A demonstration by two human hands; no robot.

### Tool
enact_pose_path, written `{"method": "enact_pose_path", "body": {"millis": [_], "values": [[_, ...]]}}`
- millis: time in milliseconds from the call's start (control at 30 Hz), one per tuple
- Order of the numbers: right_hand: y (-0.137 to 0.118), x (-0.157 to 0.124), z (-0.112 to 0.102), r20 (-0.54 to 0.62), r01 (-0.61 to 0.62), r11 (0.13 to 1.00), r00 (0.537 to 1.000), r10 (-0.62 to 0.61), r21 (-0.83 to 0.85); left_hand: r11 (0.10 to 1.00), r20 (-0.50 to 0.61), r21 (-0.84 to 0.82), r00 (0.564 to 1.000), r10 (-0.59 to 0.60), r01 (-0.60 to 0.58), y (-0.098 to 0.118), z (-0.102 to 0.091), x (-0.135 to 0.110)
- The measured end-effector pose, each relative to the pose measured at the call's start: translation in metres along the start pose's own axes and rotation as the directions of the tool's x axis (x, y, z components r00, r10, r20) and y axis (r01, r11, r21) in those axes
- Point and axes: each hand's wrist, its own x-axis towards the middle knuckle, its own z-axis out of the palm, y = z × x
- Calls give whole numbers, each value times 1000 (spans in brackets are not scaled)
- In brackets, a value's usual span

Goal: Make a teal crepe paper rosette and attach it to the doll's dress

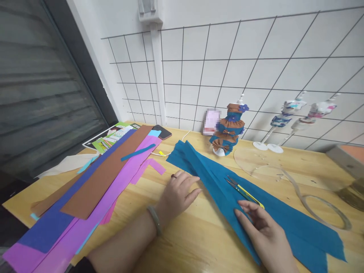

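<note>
My left hand (179,192), with a ring and a bangle, hovers low near the edge of a long teal strip of crepe-like paper or cloth (281,216). Its fingers are stretched out with the thumb apart, and nothing is in it. Over the near side of the same strip, my right hand (263,229) has thumb and fingers loosely curved and slightly apart; whether they touch the strip I cannot tell. Small yellow-handled thread snips (246,193) lie on the teal material, just beyond my right fingers. The teal material is layered and folded along its length.
At left lie brown (110,170), blue (51,231) and purple (91,212) strips, with a phone (162,132) behind. A small dress form (229,131) in brown and teal stands at the back. Two white figures (287,110) and a clear ribbon coil (327,212) are at right.
</note>
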Motion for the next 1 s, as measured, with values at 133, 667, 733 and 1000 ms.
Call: {"method": "enact_pose_path", "body": {"millis": [133,667,733,1000], "values": [[-4,-3,5,144,-75,979,988,48,187,859,306,-385,925,-226,338,2,5,-4],[-3,-18,11,511,65,991,852,-114,113,808,196,-500,950,-245,311,4,4,-1],[-6,-20,12,527,112,989,837,-148,101,886,70,-443,991,-118,137,7,1,1],[-11,-22,12,608,233,972,776,-167,-30,967,-46,-101,972,228,-232,10,-4,5]]}}
